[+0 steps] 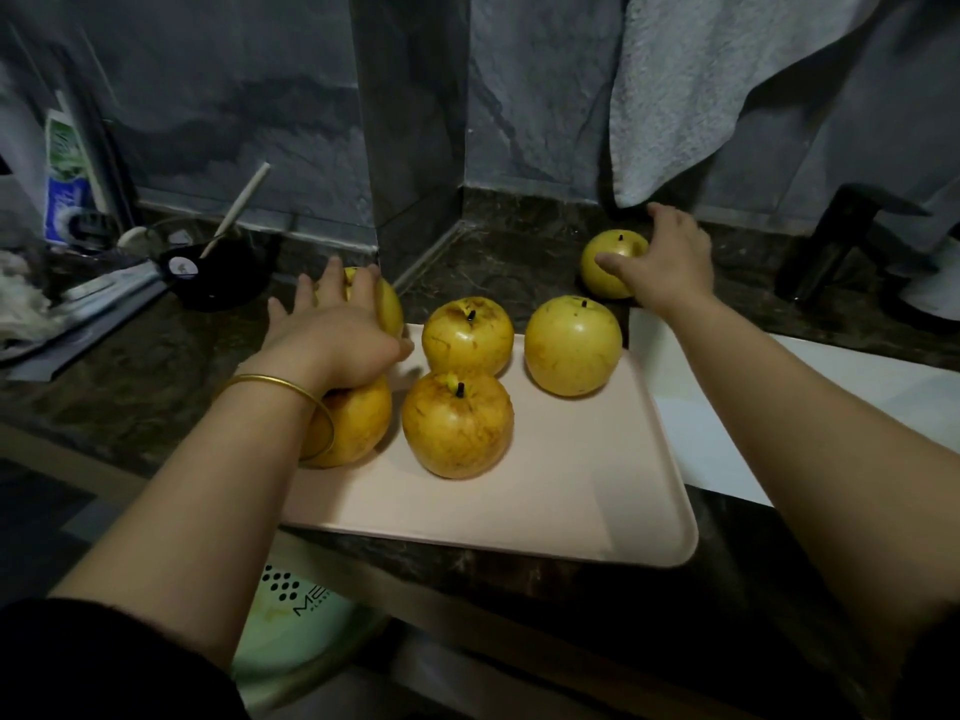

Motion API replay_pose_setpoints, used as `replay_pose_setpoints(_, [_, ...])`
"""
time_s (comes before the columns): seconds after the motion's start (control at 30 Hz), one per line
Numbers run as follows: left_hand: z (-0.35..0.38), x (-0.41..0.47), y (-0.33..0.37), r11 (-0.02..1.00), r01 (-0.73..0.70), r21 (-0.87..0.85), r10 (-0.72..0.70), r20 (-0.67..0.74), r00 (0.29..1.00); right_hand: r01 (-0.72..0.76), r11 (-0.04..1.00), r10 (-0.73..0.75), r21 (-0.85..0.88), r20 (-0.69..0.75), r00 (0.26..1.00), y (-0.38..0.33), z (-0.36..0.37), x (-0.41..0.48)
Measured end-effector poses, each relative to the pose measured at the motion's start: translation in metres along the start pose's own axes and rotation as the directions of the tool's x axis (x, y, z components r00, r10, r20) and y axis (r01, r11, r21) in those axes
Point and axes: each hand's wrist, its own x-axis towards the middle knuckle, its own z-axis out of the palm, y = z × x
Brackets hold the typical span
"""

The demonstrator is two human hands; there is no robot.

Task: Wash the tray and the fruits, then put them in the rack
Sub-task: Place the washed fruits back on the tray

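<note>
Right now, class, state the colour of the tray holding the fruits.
Pale pink tray, clearest in the head view.

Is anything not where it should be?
One yellow fruit sits off the pink tray, on the dark counter behind it, with the right hand gripping it. The other fruits cluster at the tray.

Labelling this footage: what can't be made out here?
Head view:
- Back-left fruit: mostly under the left hand; grip unclear.
- Front-left fruit: partly behind the wrist.
- Far fruit: partly behind the right hand.
- Lettering below the counter: cut off by the left forearm.
- Clutter at left edge: blurred.
- Rack: not in view.
</note>
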Motion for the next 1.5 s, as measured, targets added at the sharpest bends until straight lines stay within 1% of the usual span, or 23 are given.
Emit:
replay_pose_setpoints(0.13, [0.000,0.000,0.000,1.000,0.001,0.000,-0.001,0.005,1.000,-0.082,0.996,0.085,-0.028,0.127,0.988,0.005,0.011,0.013])
replay_pose_setpoints(0.27, [-0.001,-0.001,0.001,1.000,-0.008,-0.003,0.008,-0.007,1.000,-0.101,0.995,0.104,-0.028,0.196,0.975,0.009,0.026,0.020])
replay_pose_setpoints(0.47, [0.001,-0.001,0.000,0.999,-0.020,-0.033,0.019,-0.021,1.000,-0.113,0.993,0.117,-0.032,0.168,0.979,0.010,0.043,0.029])
replay_pose_setpoints(0.53, [0.001,-0.001,0.000,0.998,-0.019,-0.054,0.018,-0.020,1.000,-0.108,0.992,0.117,-0.073,0.147,0.982,0.012,0.046,0.032])
replay_pose_setpoints(0.67, [0.001,0.000,0.001,0.998,-0.013,-0.057,0.012,-0.024,1.000,-0.080,0.974,0.105,-0.213,0.109,0.988,0.017,0.048,0.038])
replay_pose_setpoints(0.7, [0.001,0.000,0.001,0.998,-0.009,-0.058,0.007,-0.023,1.000,-0.071,0.973,0.095,-0.221,0.099,0.991,0.017,0.048,0.038])
replay_pose_setpoints(0.87, [0.003,0.001,0.001,0.999,-0.014,-0.051,0.012,-0.039,0.999,-0.083,0.993,0.089,-0.082,0.070,0.994,0.018,0.047,0.035])
replay_pose_setpoints(0.97, [0.005,0.001,0.000,0.999,-0.020,-0.046,0.018,-0.042,0.999,-0.121,0.993,0.121,0.016,0.012,0.993,0.011,0.041,0.030])
replay_pose_setpoints(1.03, [0.005,0.001,0.000,0.999,-0.020,-0.040,0.019,-0.041,0.999,-0.124,0.992,0.125,0.014,-0.036,0.992,-0.001,0.030,0.028])
replay_pose_setpoints(1.1, [0.004,0.000,0.001,0.999,-0.017,-0.036,0.016,-0.034,0.999,-0.131,0.991,0.130,-0.019,-0.045,0.990,-0.015,0.015,0.029])
replay_pose_setpoints(1.13, [0.003,-0.001,0.003,0.999,-0.018,-0.036,0.017,-0.030,0.999,-0.135,0.991,0.136,0.019,-0.031,0.990,-0.022,0.005,0.030])
replay_pose_setpoints(1.2, [0.002,-0.001,0.002,0.999,-0.019,-0.030,0.018,-0.023,1.000,-0.150,0.963,0.144,0.222,0.046,0.989,-0.039,-0.016,0.030])
replay_pose_setpoints(1.23, [0.002,-0.002,0.002,0.999,-0.020,-0.029,0.019,-0.021,1.000,-0.143,0.938,0.124,0.315,0.080,0.989,-0.047,-0.026,0.027])
replay_pose_setpoints(1.3, [0.002,-0.003,0.002,0.999,-0.020,-0.030,0.020,-0.021,1.000,-0.086,0.917,0.050,0.389,0.102,0.994,-0.060,-0.045,0.013])
replay_pose_setpoints(1.4, [-0.001,-0.004,0.002,1.000,-0.024,-0.010,0.023,-0.027,0.999,0.039,0.927,-0.075,0.372,0.083,0.994,-0.071,-0.071,-0.015])
replay_pose_setpoints(1.5, [-0.002,-0.006,0.002,1.000,-0.019,0.010,0.019,-0.023,1.000,0.112,0.940,-0.162,0.323,0.134,0.978,-0.074,-0.093,-0.048])
